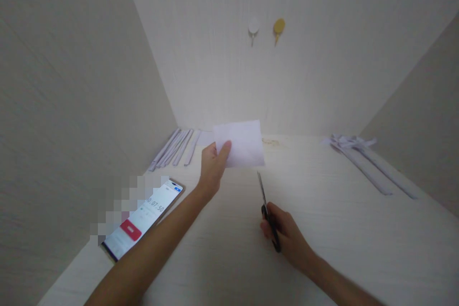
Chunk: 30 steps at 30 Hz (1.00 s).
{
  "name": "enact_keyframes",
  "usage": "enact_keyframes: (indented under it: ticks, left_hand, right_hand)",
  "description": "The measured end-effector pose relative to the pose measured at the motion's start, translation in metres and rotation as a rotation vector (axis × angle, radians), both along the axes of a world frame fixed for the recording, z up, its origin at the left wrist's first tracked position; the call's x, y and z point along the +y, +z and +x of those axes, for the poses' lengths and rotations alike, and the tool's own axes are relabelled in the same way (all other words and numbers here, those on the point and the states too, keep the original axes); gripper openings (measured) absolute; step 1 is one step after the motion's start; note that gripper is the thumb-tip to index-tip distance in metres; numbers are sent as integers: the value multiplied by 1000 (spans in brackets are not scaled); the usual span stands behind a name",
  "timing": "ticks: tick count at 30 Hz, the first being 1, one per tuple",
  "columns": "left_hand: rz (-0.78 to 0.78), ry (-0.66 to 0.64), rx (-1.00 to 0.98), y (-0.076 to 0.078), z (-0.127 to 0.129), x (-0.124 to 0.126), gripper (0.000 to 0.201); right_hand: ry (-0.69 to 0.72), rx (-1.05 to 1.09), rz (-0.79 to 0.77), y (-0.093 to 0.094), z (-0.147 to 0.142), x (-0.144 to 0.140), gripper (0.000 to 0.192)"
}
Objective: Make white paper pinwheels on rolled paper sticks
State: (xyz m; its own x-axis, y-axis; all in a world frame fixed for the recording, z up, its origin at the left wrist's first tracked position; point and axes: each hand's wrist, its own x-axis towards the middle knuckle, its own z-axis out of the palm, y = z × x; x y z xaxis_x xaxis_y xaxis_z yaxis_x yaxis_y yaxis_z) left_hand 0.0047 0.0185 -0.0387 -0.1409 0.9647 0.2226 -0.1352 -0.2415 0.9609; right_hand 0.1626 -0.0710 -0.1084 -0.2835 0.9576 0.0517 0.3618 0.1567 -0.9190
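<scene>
White paper sheet [241, 143] held up above the pale tabletop [322, 229], pinched at its left edge by left hand [212, 166]: thumb on the near face, fingers curled behind. Sheet roughly facing the camera, long axis left to right, lower right corner hanging free.

Right hand [287, 234] lower and nearer, closed around the dark handles of scissors [267, 210]. Blades look shut or nearly so, too thin to tell for sure. Blade line runs up and away toward the sheet, tip just below the lower right corner, near but not touching. Sheet thus lies up and slightly left of the blade tip; right hand closer to that free corner than the left.

Left back: cut paper strips [175, 147] laid side by side against the wall. Right back: looser strip pile [366, 158]. Phone [143, 220] near left, timer on screen. Two wall hooks [265, 29] on the back panel.
</scene>
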Motion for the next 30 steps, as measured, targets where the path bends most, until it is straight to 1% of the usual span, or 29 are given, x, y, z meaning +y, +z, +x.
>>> enact_keyframes:
  ticks: [3,6,8,13,18,24,30]
  left_hand:
    - [-2,-33,127,0,-2,1,33]
    - [2,-78,182,1,-2,1,33]
    - [-9,-77,219,1,-3,2,34]
    - [-40,-42,251,4,-11,6,31]
    - [-84,7,247,11,-14,6,29]
    - [-96,-33,291,12,-8,3,27]
    - [-90,-68,355,11,-7,-1,26]
  right_hand:
    - [-20,88,-16,0,1,2,34]
    - [-21,130,-18,1,2,4,37]
    - [-13,133,-17,4,2,4,38]
    - [9,106,-26,9,4,4,39]
    - [52,73,-33,7,3,4,37]
    - [74,-36,-39,7,2,1,29]
    - [78,-28,-23,6,2,1,26]
